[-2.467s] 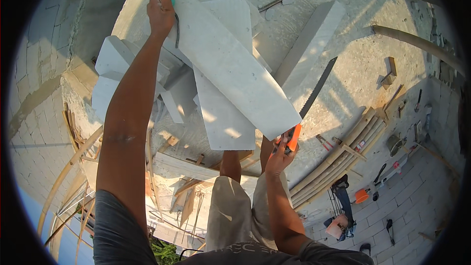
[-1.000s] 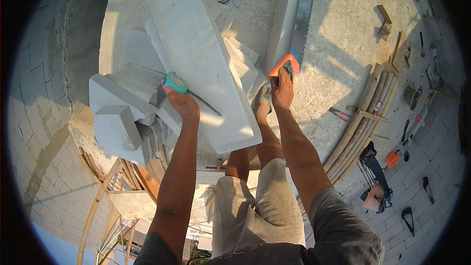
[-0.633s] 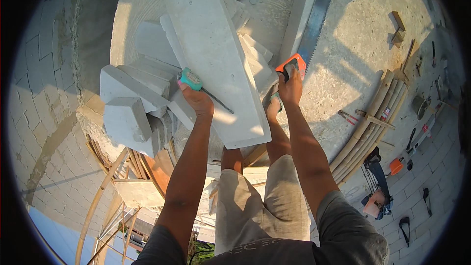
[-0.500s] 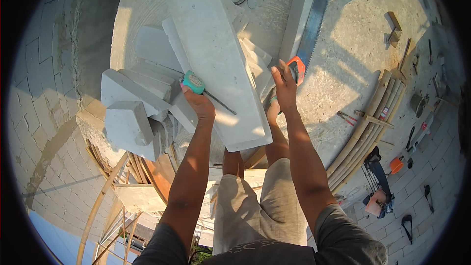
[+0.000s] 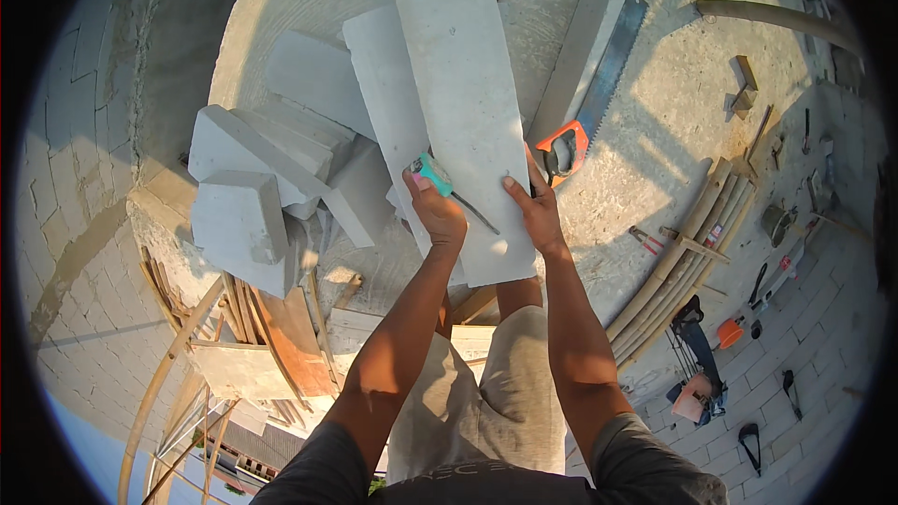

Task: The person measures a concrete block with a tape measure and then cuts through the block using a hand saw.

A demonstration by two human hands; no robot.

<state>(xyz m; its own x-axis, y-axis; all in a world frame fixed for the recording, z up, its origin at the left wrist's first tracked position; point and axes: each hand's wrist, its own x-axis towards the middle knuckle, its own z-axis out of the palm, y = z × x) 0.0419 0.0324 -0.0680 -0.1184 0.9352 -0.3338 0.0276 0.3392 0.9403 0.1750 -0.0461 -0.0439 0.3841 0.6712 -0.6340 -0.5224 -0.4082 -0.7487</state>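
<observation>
In my left hand (image 5: pixel 440 215) is a teal tape measure (image 5: pixel 431 174), with a thin dark strip reaching from it across a long pale grey block (image 5: pixel 458 65). That hand rests over the block's left edge. My right hand (image 5: pixel 537 210) closes on the opposite edge, thumb on the top face and fingers partly hidden at the side. The block lies lengthwise away from me, its near end above my legs. Under its left side is another pale slab (image 5: pixel 382 84). Just beyond my right hand sits a handsaw (image 5: pixel 599 75) with an orange handle, leaning along another narrow block (image 5: pixel 582 47).
Cut block pieces (image 5: pixel 243 215) are heaped at the left. A bundle of bamboo poles (image 5: pixel 683 252) curves along the right edge, near red-handled pliers (image 5: pixel 645 240). Wooden boards (image 5: pixel 290 337) lie at the lower left. A bag of tools (image 5: pixel 697 365) is on the lower right floor.
The long block has turned more upright in view and its near end has shifted. My right hand has come down from a raised pose onto the block's edge; the left moved rightward with the tape measure.
</observation>
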